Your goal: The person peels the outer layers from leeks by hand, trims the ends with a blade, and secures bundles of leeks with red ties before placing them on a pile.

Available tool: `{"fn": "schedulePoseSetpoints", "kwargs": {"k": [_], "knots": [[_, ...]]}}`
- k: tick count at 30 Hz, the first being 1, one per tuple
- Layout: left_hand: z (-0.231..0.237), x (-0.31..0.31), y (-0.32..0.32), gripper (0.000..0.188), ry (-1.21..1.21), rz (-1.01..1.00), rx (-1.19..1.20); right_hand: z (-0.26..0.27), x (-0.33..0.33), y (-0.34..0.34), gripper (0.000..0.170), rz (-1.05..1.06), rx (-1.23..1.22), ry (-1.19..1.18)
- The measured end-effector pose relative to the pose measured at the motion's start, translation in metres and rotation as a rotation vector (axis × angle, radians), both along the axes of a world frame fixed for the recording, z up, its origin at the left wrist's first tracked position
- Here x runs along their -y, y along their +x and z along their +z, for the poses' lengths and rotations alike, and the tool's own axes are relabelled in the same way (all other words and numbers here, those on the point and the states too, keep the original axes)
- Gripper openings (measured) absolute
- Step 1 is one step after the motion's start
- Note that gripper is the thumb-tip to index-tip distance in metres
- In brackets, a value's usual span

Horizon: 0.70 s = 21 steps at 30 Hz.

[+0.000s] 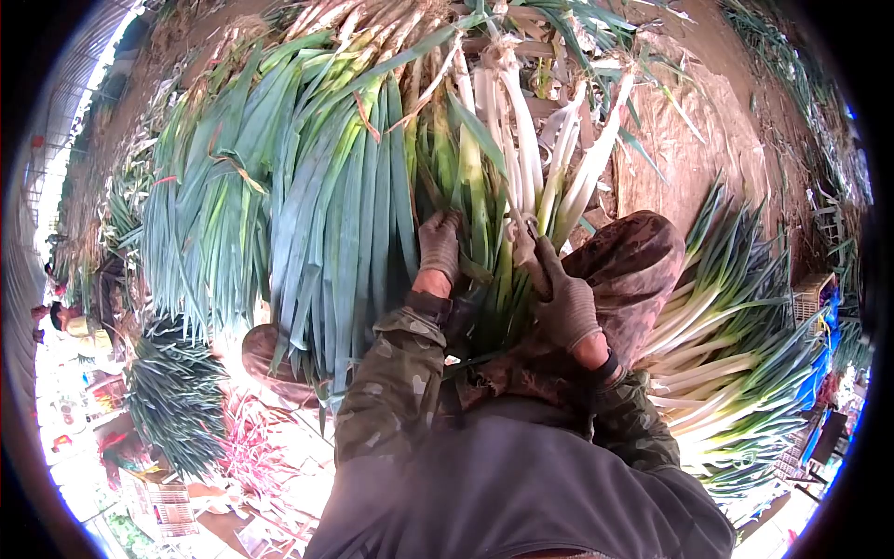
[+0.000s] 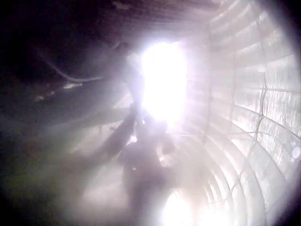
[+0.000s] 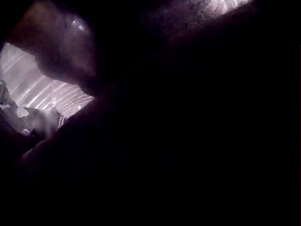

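In the head view, long leeks with broad green leaves (image 1: pixel 340 219) lie fanned out before the person, roots pointing away. My gloved left hand (image 1: pixel 440 246) is curled at the leaves in the middle, with a strip of leaf showing at its fingers. To its right, my gloved right hand (image 1: pixel 566 309) pinches a leek (image 1: pixel 523 244) between thumb and fingers, low on its pale stalk. Several white leek stalks (image 1: pixel 596 172) with bare roots stand just beyond that hand. Glare washes out the left wrist view, and the right wrist view is mostly dark.
The person's bent knee (image 1: pixel 638 265) rises close beside the right hand. A pile of pale-stalked leeks (image 1: pixel 712 359) lies on the right, near a plastic crate (image 1: pixel 812 296). Brown sheeting (image 1: pixel 694 140) covers ground beyond the knee. Another green bundle (image 1: pixel 172 396) is at the lower left.
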<state>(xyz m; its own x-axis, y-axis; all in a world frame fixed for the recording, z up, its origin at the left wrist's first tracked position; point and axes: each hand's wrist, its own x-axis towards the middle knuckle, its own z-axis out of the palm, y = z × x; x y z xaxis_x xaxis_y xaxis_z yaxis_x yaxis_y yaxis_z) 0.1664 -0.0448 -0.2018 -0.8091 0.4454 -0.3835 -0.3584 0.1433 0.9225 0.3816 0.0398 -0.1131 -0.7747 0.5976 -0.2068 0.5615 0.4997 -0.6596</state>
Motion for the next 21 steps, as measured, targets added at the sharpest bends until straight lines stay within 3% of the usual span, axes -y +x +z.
{"fn": "schedulePoseSetpoints", "kwargs": {"k": [4,7,10,16,19,21], "knots": [[-0.002,0.001,-0.002,0.024,-0.087,-0.02,0.078,0.003,0.007,0.0,0.089,0.145,-0.028,0.017],[0.007,0.0,0.004,0.027,0.081,0.06,0.28,0.003,-0.001,-0.005,0.084,0.056,-0.057,0.007],[0.012,-0.003,0.009,0.029,0.025,0.05,0.174,0.002,-0.007,-0.013,0.084,0.049,-0.023,0.03],[-0.007,-0.001,0.003,0.033,-0.024,-0.033,0.193,0.005,-0.025,-0.035,0.082,0.035,-0.002,0.049],[-0.022,-0.009,0.007,0.036,0.106,0.122,0.2,0.004,-0.034,-0.053,0.08,0.022,0.012,0.063],[-0.021,-0.007,0.004,0.036,0.076,0.068,0.215,0.002,-0.043,-0.062,0.079,0.011,0.019,0.091]]}}
